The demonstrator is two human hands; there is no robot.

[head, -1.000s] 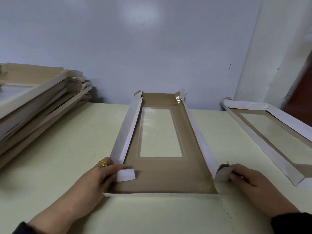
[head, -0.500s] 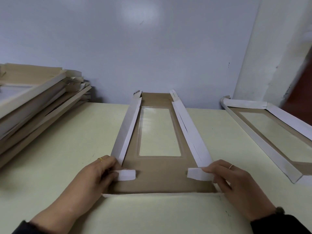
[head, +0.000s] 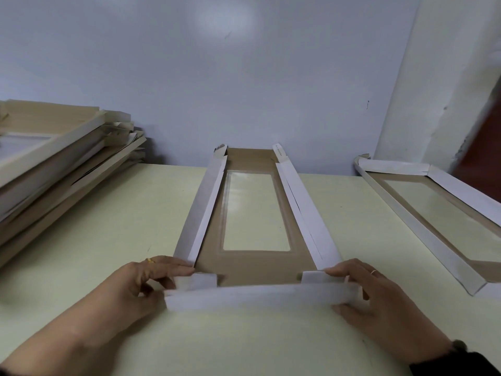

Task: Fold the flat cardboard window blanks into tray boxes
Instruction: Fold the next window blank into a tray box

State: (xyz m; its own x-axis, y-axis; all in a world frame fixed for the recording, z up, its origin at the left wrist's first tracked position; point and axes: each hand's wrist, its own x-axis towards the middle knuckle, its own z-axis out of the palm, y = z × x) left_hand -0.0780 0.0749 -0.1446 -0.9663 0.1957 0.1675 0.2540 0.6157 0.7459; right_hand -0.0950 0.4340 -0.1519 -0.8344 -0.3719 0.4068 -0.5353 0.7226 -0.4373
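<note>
A long brown cardboard window blank (head: 254,270) with white outer faces and a clear rectangular film window (head: 256,213) lies lengthwise at the middle of the pale yellow surface (head: 113,229), its far end against the grey-blue wall (head: 244,77). Bare surface runs along both long sides of the blank. Left of the blank a slanting stack of folded cardboard trays (head: 59,164) crowds the surface's edge; right of the blank a single folded window tray (head: 433,213) lies at an angle, well apart. Both long side walls of the blank fold inward, showing white. At the blank's near end the left hand (head: 135,283) and right hand (head: 379,291) hold the white end flap (head: 257,295), fingers curled round its two corners, the small white corner tabs (head: 314,276) tucked just behind it. Half a second earlier that flap lay flat on the surface and the fingers only pressed the tabs down; now it stands raised between the hands.
</note>
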